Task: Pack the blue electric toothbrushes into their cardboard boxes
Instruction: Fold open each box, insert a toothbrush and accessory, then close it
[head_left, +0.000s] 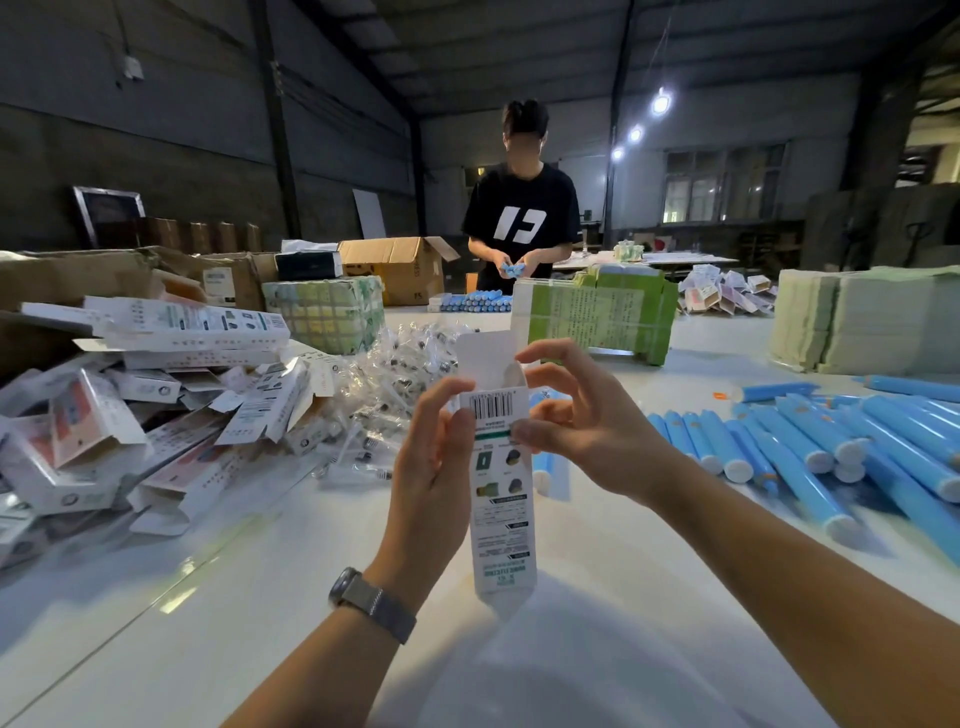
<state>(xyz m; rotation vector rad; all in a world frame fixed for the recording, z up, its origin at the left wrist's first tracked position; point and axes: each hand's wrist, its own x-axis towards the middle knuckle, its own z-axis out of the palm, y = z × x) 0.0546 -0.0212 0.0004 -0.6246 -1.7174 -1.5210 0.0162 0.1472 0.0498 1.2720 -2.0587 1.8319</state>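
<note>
I hold a tall white cardboard box (503, 519) upright over the white table (218, 597), its top flap open and its barcode facing me. My left hand (431, 467) grips the box's left side near the top, thumb at the barcode. My right hand (576, 421) pinches the right edge with the thumb, and its index finger touches the open flap. Several blue electric toothbrushes (810, 447) lie in a heap on the table to the right. One more blue toothbrush (545, 467) lies partly hidden behind the box.
A pile of white boxes (156, 405) covers the left of the table, with clear plastic packets (395, 374) behind it. Green-wrapped bundles (597, 312) and stacked sheets (857, 322) stand farther back. A person in a black shirt (522, 218) works across the table beside brown cartons (400, 267).
</note>
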